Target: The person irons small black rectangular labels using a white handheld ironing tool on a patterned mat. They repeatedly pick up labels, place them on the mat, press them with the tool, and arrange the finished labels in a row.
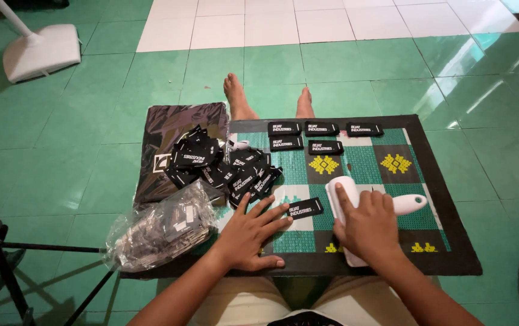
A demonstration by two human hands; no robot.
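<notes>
Left hand [248, 232] lies flat on the patterned mat [440, 241], fingers spread wide, its grip empty; the fingertips touch a black label [304, 209] with white print. That label lies flat near the mat's middle, its long axis running left to right with the right end tilted slightly up and away from the person. Right hand [365, 228] presses down on a white lint roller [344, 199], grip closed over it; the roller's long axis runs near to far, and a white handle [409, 204] sticks out to the right. Five more labels [324, 147] lie in rows at the far edge. A heap of labels [223, 166] lies left, with a clear plastic bag [160, 229] just beside it.
</notes>
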